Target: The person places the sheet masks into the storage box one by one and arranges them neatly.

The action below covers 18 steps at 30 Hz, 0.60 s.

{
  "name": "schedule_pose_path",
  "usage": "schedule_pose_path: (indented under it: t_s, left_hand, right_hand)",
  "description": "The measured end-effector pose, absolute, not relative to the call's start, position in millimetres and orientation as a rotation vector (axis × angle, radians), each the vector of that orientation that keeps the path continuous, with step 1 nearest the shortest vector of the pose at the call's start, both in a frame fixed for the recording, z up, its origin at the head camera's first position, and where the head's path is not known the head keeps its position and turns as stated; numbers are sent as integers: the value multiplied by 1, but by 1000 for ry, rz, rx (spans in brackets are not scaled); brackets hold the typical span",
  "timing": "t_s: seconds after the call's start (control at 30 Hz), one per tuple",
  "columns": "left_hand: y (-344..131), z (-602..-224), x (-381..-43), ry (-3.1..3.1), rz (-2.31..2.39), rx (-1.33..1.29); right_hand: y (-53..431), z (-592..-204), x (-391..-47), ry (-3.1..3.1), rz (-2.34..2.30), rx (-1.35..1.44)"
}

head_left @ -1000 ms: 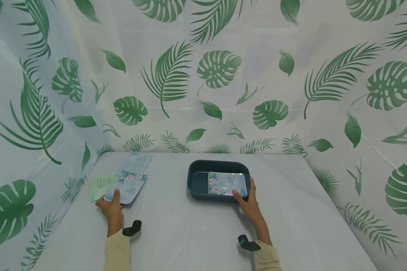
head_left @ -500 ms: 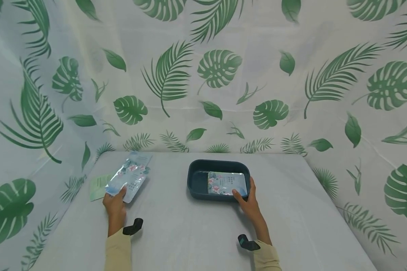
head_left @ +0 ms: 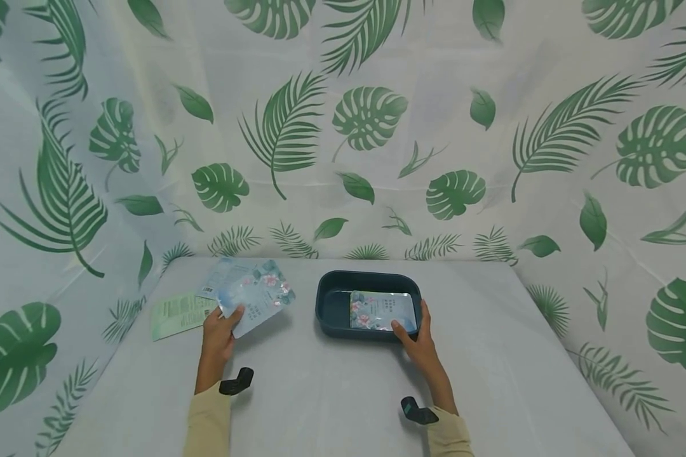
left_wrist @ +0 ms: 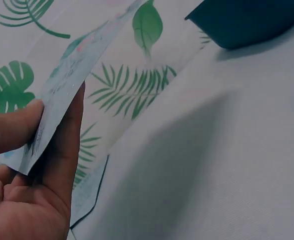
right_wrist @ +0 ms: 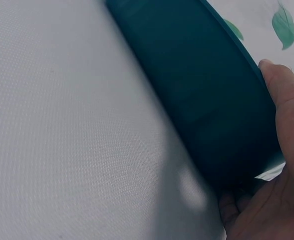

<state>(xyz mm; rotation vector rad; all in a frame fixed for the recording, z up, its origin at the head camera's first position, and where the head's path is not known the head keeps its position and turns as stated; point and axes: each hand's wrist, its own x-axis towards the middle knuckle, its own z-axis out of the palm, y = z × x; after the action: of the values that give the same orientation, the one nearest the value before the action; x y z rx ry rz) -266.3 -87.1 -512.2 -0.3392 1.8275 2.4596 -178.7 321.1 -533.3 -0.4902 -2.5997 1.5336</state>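
My left hand (head_left: 217, 337) pinches a flat, pale blue floral packet (head_left: 255, 298) between thumb and fingers, raised and tilted above the table. In the left wrist view, the thumb (left_wrist: 17, 126) presses one face of the packet and fingers lie behind it. A blue packet (head_left: 220, 274) and a light green packet (head_left: 177, 316) lie on the table behind and left of that hand. My right hand (head_left: 422, 350) grips the near right corner of a dark teal tray (head_left: 334, 330), thumb over the rim. Inside the tray's right side lies another floral packet (head_left: 383, 310).
A white cloth covers the table (head_left: 331, 393). Leaf-patterned curtains (head_left: 389, 209) stand along its back and both sides. The tray sits right of the held packet, with a stretch of tabletop between them.
My left hand has lifted the floral packet off the other packets and moved it right, toward the tray. The blue and green packets are uncovered more. My right hand stays on the tray.
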Motion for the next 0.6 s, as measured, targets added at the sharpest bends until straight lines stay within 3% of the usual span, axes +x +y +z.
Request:
schedule_pose_path:
  t_s: [0.6]
  left_hand:
    - [-35, -512, -272, 1937, 2160, -14]
  right_hand:
    - [322, -533, -179, -2588, 1554, -472]
